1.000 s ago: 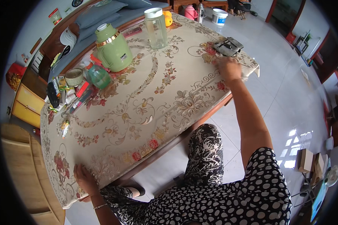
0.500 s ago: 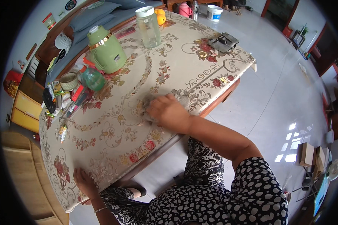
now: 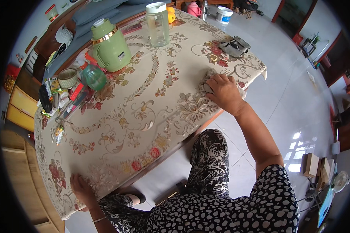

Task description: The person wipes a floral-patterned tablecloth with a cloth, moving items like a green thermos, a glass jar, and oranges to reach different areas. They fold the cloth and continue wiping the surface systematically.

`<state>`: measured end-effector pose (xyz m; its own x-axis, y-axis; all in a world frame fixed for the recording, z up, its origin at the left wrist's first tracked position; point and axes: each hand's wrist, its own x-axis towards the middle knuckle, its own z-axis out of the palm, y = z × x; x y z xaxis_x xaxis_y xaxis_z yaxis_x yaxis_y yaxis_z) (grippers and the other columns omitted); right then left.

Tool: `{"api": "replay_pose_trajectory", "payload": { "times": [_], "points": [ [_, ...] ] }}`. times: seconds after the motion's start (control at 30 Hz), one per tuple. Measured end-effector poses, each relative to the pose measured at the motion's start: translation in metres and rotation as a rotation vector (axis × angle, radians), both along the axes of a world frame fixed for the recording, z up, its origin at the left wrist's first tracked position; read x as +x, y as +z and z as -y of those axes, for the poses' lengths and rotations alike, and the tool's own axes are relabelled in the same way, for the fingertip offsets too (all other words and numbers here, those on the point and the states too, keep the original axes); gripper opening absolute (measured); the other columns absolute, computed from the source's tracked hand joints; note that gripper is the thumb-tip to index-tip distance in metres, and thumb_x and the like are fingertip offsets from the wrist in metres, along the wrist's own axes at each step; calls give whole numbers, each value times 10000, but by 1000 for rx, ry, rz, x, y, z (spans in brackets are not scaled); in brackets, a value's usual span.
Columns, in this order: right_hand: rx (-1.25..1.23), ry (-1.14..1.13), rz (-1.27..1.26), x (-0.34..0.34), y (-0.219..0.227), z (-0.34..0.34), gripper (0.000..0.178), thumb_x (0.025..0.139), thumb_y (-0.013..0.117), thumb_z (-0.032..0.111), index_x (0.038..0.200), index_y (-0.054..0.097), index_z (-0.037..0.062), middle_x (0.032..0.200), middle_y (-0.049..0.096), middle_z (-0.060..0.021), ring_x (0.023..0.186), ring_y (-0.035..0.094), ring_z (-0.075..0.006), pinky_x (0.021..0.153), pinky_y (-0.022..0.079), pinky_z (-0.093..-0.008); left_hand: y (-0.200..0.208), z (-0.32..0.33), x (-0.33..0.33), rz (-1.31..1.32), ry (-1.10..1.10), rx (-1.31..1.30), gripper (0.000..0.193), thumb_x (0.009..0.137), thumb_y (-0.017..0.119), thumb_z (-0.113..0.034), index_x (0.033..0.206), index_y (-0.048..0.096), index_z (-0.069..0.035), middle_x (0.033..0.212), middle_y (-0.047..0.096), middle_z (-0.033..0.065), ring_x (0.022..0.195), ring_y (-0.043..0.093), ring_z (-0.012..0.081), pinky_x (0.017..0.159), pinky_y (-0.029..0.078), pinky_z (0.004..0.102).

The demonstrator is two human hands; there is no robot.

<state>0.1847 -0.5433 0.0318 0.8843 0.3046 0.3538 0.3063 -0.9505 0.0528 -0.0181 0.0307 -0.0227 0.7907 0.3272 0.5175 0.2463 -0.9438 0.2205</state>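
My right hand (image 3: 224, 92) presses a crumpled greyish cloth (image 3: 207, 80) onto the patterned tablecloth (image 3: 144, 116), close to the table's right-hand edge. Its fingers are bent over the cloth, and part of the cloth is hidden beneath the palm. At the near left corner my left hand (image 3: 83, 190) lies on the tablecloth by the edge, fingers stretched out and holding nothing. Beyond the right hand sits a small grey pouch-like item (image 3: 235, 47) with a flap.
A green thermos jug (image 3: 114, 50), a clear pitcher (image 3: 158, 31), oranges (image 3: 170, 15) and a green spray bottle (image 3: 94, 77) stand toward the far left. Beside them are a woven-look cup (image 3: 67, 79) and several small items. A wooden chair (image 3: 21, 174) adjoins the left side.
My right hand has slid the cloth to the right and farther away across the tablecloth. The left hand stays at the near corner. The view has shifted slightly.
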Motion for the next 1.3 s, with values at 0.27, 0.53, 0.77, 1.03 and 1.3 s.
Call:
{"api": "replay_pose_trajectory", "payload": {
  "times": [0.27,0.53,0.77,1.03,1.3],
  "points": [
    [111,-9,115,78,-24,29,297,737,703,184,1011,632,93,976,641,-88,1020,566,-278,896,440,-429,2,4,4,16,2,-66,241,945,503,-107,1107,609,37,1218,565,222,1125,540,380,924,458,447],
    [17,-41,-68,48,-11,29,210,794,651,231,951,637,93,1026,634,-94,1107,541,-268,916,436,-424,4,0,-1,-35,-20,25,240,943,502,-108,1101,606,40,1198,576,221,1107,548,381,934,447,450],
    [-99,-111,12,74,-17,32,200,821,618,197,1001,635,112,1048,611,-78,1116,531,-264,944,426,-420,3,0,3,-31,-27,14,232,942,501,-94,1100,607,39,1171,587,220,1097,549,376,940,437,438],
    [-172,36,-66,35,-2,33,157,750,586,83,902,625,74,1015,593,-73,1061,535,-248,889,431,-373,10,5,1,-63,-24,22,231,944,497,-91,1110,598,34,1202,571,205,1111,542,372,938,443,450],
    [-197,36,26,69,-6,33,147,739,608,98,883,622,68,1010,599,-73,1054,544,-256,905,435,-387,0,-1,3,-73,17,-5,235,951,507,-110,1105,606,36,1215,565,193,1118,541,355,916,463,431]
  ]
}}
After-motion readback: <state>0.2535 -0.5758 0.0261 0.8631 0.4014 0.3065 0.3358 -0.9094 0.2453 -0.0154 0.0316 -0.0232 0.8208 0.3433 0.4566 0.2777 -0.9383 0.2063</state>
